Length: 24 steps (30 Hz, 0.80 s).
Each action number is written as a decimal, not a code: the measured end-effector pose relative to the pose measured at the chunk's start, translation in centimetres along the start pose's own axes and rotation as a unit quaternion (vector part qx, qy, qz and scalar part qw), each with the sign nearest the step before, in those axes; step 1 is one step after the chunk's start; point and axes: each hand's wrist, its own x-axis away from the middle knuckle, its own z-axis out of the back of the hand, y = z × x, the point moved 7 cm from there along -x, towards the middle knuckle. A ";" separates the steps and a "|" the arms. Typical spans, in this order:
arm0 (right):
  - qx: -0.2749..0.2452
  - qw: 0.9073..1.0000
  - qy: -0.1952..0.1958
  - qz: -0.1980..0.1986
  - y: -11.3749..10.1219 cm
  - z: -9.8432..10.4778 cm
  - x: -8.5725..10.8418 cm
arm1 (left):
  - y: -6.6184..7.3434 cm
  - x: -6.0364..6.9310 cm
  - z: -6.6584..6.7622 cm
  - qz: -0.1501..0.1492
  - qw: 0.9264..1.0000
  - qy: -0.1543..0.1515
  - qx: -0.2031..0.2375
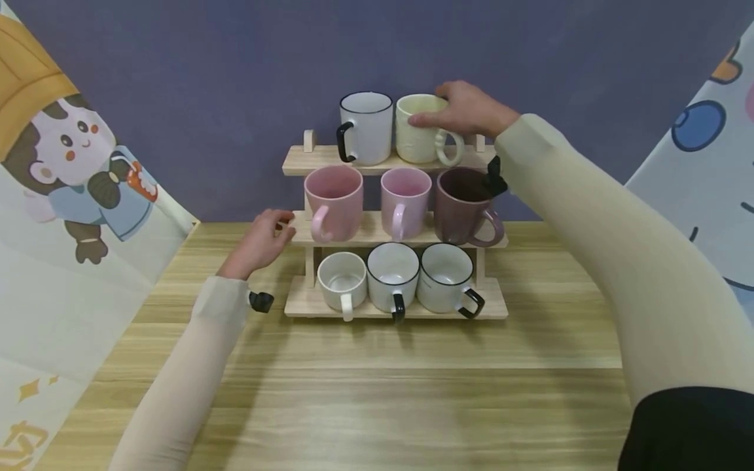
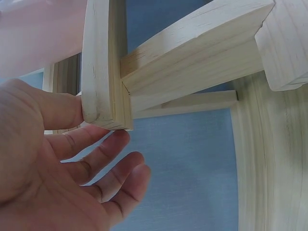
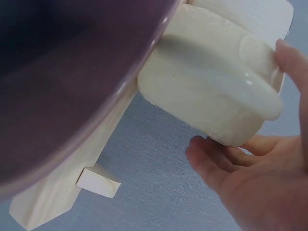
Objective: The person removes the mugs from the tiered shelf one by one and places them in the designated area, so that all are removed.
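Observation:
On the top shelf a pale yellow mug (image 1: 414,134) stands upright, its handle towards the front right. My right hand (image 1: 468,108) holds it near the rim, thumb at the front and fingers behind; the right wrist view shows the thumb and fingers around the mug (image 3: 207,86). At the left end of the middle shelf (image 1: 372,230) is my left hand (image 1: 262,241). In the left wrist view its thumb and index finger pinch the shelf's wooden end (image 2: 98,96), while the other fingers curl loosely. A white mug (image 1: 368,127) with a black handle stands left of the yellow one.
The middle shelf bears a pink mug (image 1: 334,209), a lilac mug (image 1: 414,199) and a dark purple mug (image 1: 450,212), just under my right forearm. Three white mugs, including a plain one (image 1: 336,281), stand on the bottom shelf (image 1: 297,304). A blue-grey wall (image 1: 247,78) rises behind.

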 end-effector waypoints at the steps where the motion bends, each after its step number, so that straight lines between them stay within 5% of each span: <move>1: -0.001 1.000 0.000 -0.001 0.0 0.0 0.0 | 0.0 0.1 0.0 0.001 1.000 0.000 0.000; 15: -0.004 0.999 0.053 -0.003 0.2 0.5 -0.1 | -0.1 0.1 -0.3 -0.005 1.000 0.000 0.008; 24: -0.030 0.992 0.124 -0.010 0.9 3.1 1.5 | -0.1 -0.1 -0.4 -0.015 1.000 -0.003 0.013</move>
